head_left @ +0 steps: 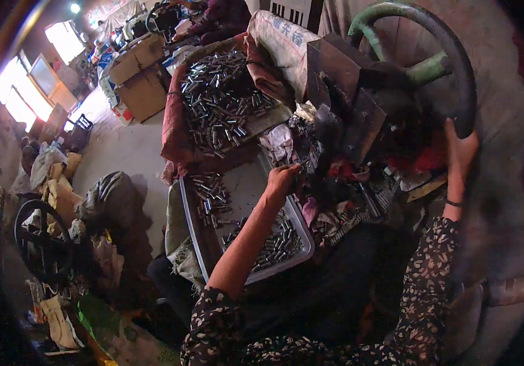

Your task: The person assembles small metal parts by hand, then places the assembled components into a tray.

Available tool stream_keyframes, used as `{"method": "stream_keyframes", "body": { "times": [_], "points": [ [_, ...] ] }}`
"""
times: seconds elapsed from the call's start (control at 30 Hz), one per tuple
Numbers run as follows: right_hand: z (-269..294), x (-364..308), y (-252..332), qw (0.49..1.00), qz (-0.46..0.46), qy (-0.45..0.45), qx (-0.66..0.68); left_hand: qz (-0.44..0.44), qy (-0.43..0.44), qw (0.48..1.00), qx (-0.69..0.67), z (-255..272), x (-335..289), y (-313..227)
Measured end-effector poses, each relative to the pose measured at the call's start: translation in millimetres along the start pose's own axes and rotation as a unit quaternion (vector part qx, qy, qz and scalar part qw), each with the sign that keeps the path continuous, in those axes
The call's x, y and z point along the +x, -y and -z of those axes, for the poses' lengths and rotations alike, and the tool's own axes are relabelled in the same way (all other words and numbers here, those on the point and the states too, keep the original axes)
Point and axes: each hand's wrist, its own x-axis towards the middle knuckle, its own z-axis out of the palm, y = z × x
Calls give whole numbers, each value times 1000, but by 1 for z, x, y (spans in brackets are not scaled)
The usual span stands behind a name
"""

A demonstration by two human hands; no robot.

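Observation:
My right hand (pixel 460 146) is closed round the lower rim of a large green handwheel (pixel 427 68), whose rim is worn dark. The wheel belongs to a dark, greasy machine (pixel 350 76) in front of me. Close to the machine's near left side, my left hand (pixel 283 177) has its fingers pinched together; whatever they hold is too small and dark to make out. Below my left forearm sits a clear plastic tub (pixel 308 235) with small metal pins (pixel 278 241) in it. Behind it, a cloth-lined container (pixel 174 116) is heaped with more shiny metal pins (pixel 219 91).
Crumpled rags (pixel 278 141) and loose metal pieces (pixel 374 201) lie around the machine's base. A cardboard box (pixel 140 79) stands on the floor at the far left. Nearer on the left are another handwheel (pixel 43 238) and a grey cloth-covered heap (pixel 110 198).

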Motion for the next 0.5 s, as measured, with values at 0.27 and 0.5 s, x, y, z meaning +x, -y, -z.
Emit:
{"method": "stream_keyframes", "body": {
  "times": [0.27, 0.5],
  "points": [
    [6, 58, 37, 986, -28, 146, -73, 3, 11, 1000, 11, -4, 15, 2],
    [-3, 96, 80, 972, 5, 201, -123, -121, -28, 979, 160, -7, 29, 4]
  ]
}}
